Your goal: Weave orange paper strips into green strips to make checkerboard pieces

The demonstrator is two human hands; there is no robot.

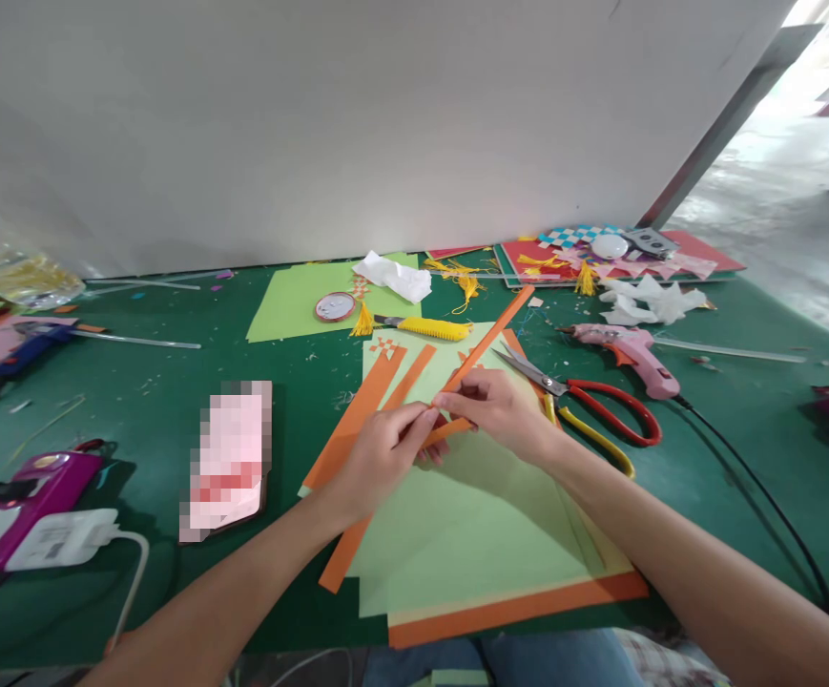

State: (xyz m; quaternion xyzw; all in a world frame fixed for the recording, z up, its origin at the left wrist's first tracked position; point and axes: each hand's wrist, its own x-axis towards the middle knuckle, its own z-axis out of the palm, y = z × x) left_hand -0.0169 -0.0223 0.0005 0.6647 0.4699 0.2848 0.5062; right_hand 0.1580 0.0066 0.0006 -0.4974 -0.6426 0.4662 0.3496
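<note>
Between my two hands, above a stack of light green paper (449, 534), is an orange paper strip (496, 332) whose long end slants up to the right. My left hand (391, 441) pinches it from the left with thumb and forefinger. My right hand (494, 408) grips it close by, the fingertips of both hands almost touching. A second stretch of orange paper shows under the fingers; whether it is the same strip folded over, I cannot tell. More orange strips (357, 420) lie on the paper left of my hands. Scissors (571, 389) with red and yellow handles rest just right of my right hand.
A yellow utility knife (434, 328) lies beyond my hands. To the right is a pink glue gun (629, 355) with a black cord. A phone (232, 458) and a purple power strip (34, 506) are at left. A grey wall (357, 124) rises behind the green table (300, 367).
</note>
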